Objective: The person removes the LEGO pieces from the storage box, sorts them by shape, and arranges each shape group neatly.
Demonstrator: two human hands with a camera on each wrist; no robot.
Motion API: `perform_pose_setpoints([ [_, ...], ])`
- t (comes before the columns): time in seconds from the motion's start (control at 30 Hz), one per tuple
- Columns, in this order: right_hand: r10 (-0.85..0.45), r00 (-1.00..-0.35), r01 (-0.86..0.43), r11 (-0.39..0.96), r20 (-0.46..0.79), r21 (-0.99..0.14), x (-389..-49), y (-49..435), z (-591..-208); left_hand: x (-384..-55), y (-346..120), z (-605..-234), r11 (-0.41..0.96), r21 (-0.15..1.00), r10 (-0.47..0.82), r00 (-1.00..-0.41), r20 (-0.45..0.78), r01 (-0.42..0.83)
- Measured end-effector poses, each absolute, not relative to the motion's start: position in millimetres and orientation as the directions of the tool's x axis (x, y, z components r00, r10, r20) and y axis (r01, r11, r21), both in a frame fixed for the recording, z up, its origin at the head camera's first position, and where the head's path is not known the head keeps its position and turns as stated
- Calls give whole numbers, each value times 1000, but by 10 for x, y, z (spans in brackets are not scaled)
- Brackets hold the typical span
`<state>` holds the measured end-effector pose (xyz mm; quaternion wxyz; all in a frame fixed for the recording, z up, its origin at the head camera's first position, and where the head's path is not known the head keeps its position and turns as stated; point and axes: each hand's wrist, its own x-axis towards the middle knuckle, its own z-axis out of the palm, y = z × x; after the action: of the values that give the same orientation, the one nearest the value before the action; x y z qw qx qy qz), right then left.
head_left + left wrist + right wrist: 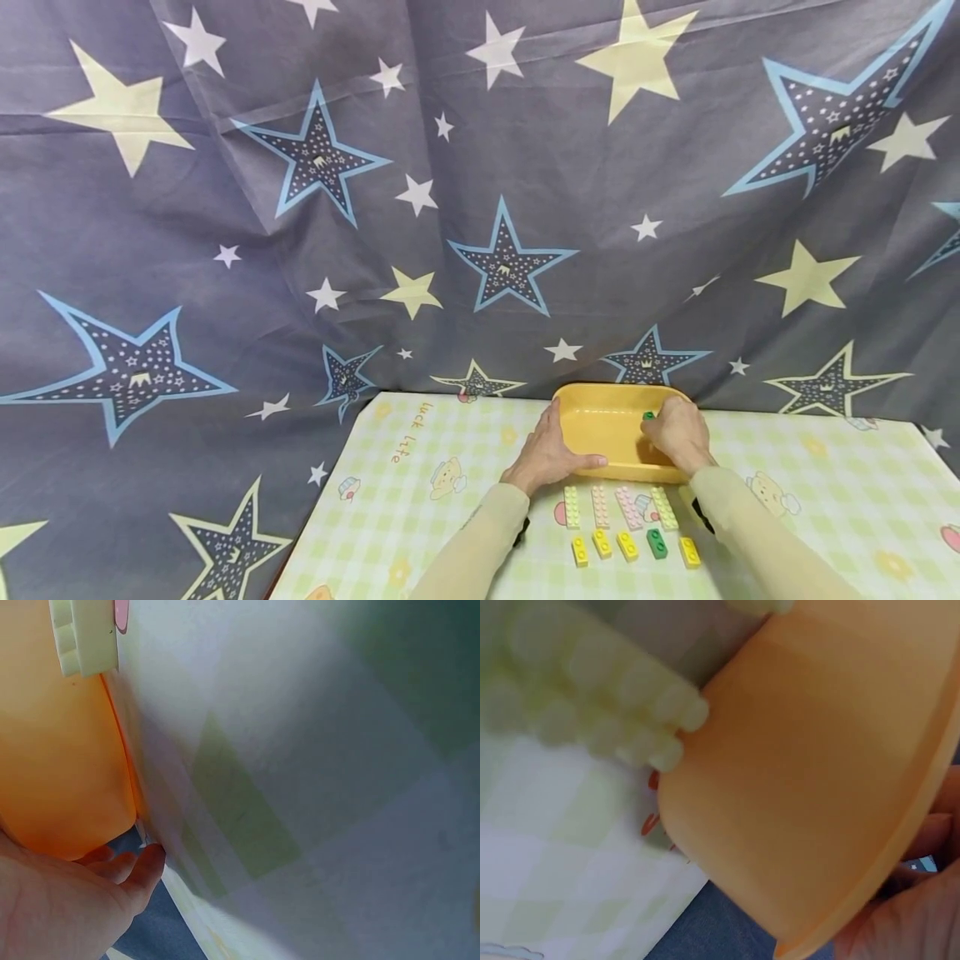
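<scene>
A shallow yellow-orange plastic tray (600,473) sits at the back edge of the table. My left hand (546,450) holds its left end, thumb across the near rim and fingers along the outer side. In the left wrist view, the fingers of that hand (82,900) lie beside the tray wall (67,765). Over the tray's right end, my right hand (681,435) pinches a small green toy brick (648,415), most of it hidden by the fingers. The right wrist view shows the tray's outside (802,765), with part of the right hand (911,915) at its rim.
In front of the tray, long studded bricks stand in a row: pale yellow (572,507), pink (628,508) and yellow-green (663,508). Nearer lie several small yellow bricks (627,547) and a green one (657,543). A star-patterned curtain (405,250) hangs behind the checked tablecloth (450,442).
</scene>
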<state>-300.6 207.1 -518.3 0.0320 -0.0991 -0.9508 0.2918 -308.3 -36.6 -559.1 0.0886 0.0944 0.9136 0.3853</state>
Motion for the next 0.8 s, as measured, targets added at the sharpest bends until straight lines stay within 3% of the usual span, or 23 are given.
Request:
perform_pose_setpoints([
  [0.47, 217, -976, 176, 758, -11, -629, -2773, 2087, -5060, -3085, -371, -5601, 677, 725, 266, -960, -84, 124],
  [0.8, 179, -982, 104, 777, 60, -620, -2565, 2137, -4924, -3084, -382, -5580, 678, 726, 259, -962, -90, 115],
])
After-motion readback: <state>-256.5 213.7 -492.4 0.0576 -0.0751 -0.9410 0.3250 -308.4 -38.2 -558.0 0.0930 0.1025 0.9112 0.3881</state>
